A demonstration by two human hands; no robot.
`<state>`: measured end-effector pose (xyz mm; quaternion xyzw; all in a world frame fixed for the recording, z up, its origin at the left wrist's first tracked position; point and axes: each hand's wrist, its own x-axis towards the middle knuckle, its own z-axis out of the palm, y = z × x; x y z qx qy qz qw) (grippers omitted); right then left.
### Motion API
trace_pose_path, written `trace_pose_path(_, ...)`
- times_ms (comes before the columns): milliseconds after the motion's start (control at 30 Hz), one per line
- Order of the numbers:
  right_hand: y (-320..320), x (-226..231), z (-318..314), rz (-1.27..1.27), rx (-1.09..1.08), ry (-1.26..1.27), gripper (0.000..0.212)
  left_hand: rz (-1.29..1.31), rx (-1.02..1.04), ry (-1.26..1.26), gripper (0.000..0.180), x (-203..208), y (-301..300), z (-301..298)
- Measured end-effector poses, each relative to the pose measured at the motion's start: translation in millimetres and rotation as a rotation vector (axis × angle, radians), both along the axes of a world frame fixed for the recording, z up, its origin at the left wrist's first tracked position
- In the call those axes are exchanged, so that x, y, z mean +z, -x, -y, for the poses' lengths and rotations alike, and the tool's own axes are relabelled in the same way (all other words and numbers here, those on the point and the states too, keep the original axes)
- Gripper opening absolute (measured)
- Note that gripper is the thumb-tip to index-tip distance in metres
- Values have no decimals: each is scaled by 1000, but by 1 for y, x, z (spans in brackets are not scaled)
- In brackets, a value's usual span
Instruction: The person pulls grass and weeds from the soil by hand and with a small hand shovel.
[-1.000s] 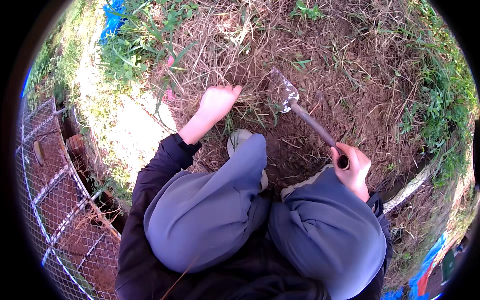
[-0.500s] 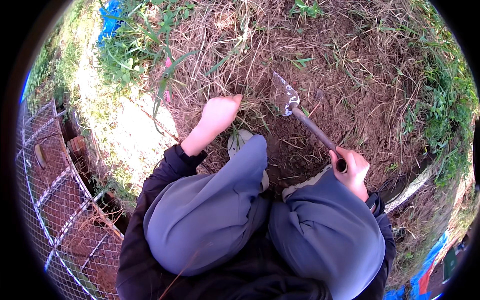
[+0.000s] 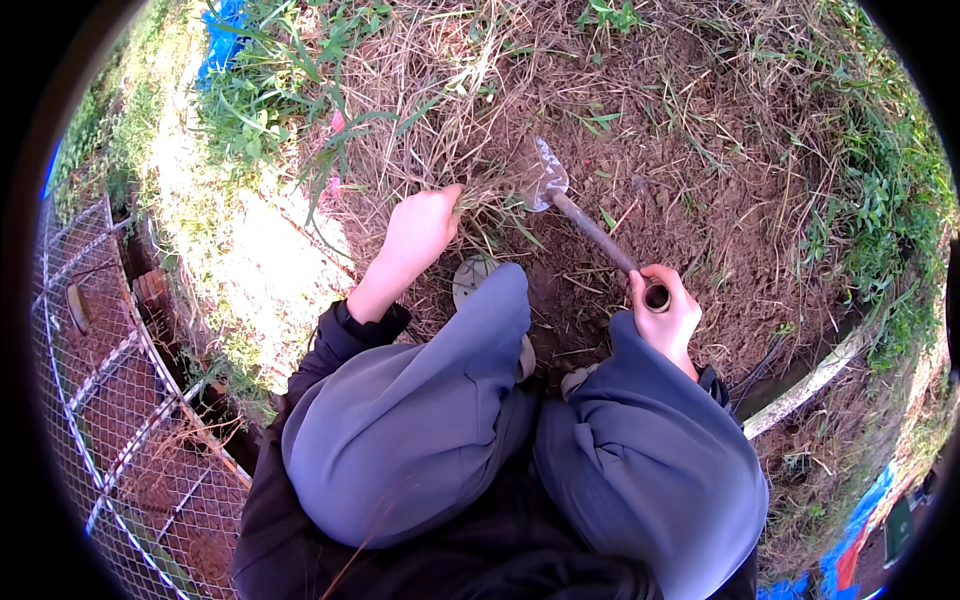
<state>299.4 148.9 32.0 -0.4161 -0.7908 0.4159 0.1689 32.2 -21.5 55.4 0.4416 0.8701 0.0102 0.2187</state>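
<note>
My left hand (image 3: 424, 222) is closed in a fist low over the ground, its fingers round a tuft of grass (image 3: 490, 205) with green and dry blades. In my right hand (image 3: 672, 318) is a hand trowel (image 3: 592, 230), gripped near the hollow end of its brown, pipe-like handle. The pale, soil-smeared pointed blade slants up and left, close beside the tuft. Where the blade meets the soil is hard to make out.
Dry straw (image 3: 440, 90) covers bare brown soil (image 3: 740, 230). Green weeds (image 3: 880, 220) grow on the right. A wire mesh panel (image 3: 130, 400) stands at left, a whitish bar (image 3: 810, 385) at right. My shoe (image 3: 470, 280) is below the left hand; blue sheeting (image 3: 222, 40) lies far left.
My right hand and the trowel have moved left, bringing the blade closer to the tuft. My left hand has shifted slightly left, and the grass by it has moved.
</note>
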Motion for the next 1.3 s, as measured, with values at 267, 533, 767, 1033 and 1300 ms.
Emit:
trace_pose_path(267,-24,16,-21,-44,228,-386,17,37,37,35,29,8,14,14)
trace_pose_path(533,34,-20,2,-29,260,-441,16,152,314,-204,27,49,-2,21)
trace_pose_path(767,30,-3,-5,-31,138,-239,15,-199,28,-44,46,68,38,15)
trace_pose_path(1033,-4,23,-26,-15,117,-236,17,-421,-571,-25,69,-61,64,-51)
trace_pose_path(1300,-31,23,-21,14,168,-279,18,-98,-515,76,13,-47,56,-32)
